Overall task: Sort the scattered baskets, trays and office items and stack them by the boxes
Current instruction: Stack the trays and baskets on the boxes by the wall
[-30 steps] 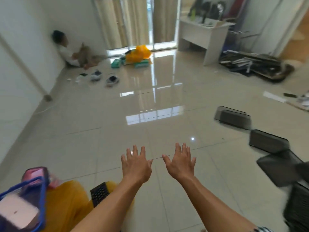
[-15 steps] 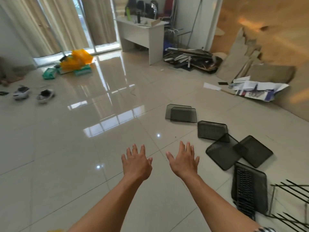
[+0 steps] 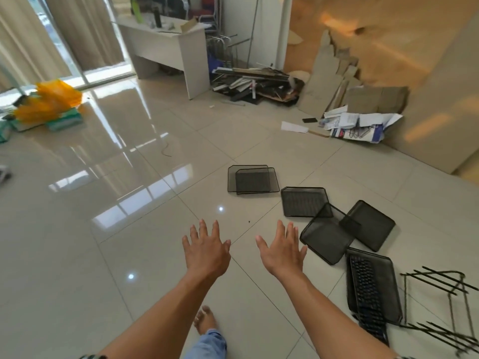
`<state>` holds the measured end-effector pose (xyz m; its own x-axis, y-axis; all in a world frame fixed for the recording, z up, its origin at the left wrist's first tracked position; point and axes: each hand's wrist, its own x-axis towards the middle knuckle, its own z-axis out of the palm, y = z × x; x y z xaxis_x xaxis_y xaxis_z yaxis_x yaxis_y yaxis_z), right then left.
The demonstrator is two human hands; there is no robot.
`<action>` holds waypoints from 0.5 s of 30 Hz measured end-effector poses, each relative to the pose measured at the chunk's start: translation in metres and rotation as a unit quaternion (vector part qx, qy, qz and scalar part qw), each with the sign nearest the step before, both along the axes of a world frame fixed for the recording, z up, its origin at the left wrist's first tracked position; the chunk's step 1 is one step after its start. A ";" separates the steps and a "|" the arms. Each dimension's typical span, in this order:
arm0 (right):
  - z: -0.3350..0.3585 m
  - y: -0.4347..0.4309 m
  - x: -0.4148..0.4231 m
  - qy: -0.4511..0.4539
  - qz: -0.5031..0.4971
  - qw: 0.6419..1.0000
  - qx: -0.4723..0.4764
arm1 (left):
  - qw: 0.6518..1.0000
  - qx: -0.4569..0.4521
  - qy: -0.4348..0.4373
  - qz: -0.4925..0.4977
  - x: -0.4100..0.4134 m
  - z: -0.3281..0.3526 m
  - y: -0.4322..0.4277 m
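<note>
Head view: both arms reach forward over the tiled floor (image 3: 129,229), palms down. The left hand (image 3: 207,251) has its fingers straight and spread and holds nothing. The right hand (image 3: 282,252) is in the same condition: fingers straight, spread, holding nothing. The hands are side by side, apart from each other, and touch no object. A bare foot (image 3: 204,320) stands on the floor below them.

Black office items lie on the floor right of the hands:
- A pair of mesh trays (image 3: 252,178), overlapping, lies far of the right hand.
- A single mesh tray (image 3: 303,202) lies just right of the pair.
- An angled mesh tray (image 3: 326,235) overlaps the near corner of the single mesh tray and the left edge of an outer mesh tray (image 3: 370,224).
- A long mesh tray (image 3: 373,283) at near right carries a keyboard (image 3: 366,294), which projects past its near edge.
- A wire rack (image 3: 440,307) lies just right of the long mesh tray.

Flattened cardboard boxes (image 3: 375,99) lean against the far right wall, with papers (image 3: 363,125) in front of them. A white table (image 3: 168,50) stands far centre. Yellow bags (image 3: 49,99) lie far left.
</note>
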<state>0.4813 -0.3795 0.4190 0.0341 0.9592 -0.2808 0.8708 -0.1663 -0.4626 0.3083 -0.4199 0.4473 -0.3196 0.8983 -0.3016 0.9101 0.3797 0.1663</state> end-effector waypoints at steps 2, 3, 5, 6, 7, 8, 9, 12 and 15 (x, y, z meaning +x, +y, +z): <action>-0.003 0.024 -0.016 -0.005 -0.015 1.000 -0.001 | 1.000 0.001 -0.001 -0.013 -0.019 -0.003 0.030; -0.004 0.037 -0.025 -0.006 -0.024 1.000 -0.001 | 1.000 0.001 -0.001 -0.020 -0.029 -0.003 0.045; -0.002 0.064 -0.045 -0.003 -0.045 0.999 -0.006 | 0.999 -0.001 -0.001 -0.037 -0.052 -0.002 0.074; 0.001 0.077 -0.056 0.001 -0.054 0.999 -0.008 | 0.999 -0.002 0.001 -0.046 -0.064 0.000 0.089; 0.005 0.090 -0.067 0.005 -0.063 0.998 -0.006 | 0.998 0.000 0.005 -0.055 -0.075 0.002 0.103; 0.009 0.103 -0.078 0.007 -0.070 0.997 -0.004 | 0.998 0.002 0.010 -0.064 -0.086 0.004 0.118; 0.013 0.117 -0.087 0.010 -0.077 0.997 -0.003 | 0.997 0.003 0.012 -0.072 -0.096 0.006 0.133; 0.024 0.154 -0.107 0.014 -0.097 0.995 0.001 | 0.996 0.005 0.007 -0.087 -0.117 0.011 0.171; 0.028 0.187 -0.122 0.012 -0.108 0.994 0.008 | 0.996 0.010 0.000 -0.094 -0.133 0.014 0.206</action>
<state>0.3591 -0.1928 0.4469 0.2339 0.9345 -0.2683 0.8036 -0.3411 -0.4876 0.1750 -0.2141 0.4613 -0.1462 0.9479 -0.2831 0.9647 0.1999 0.1714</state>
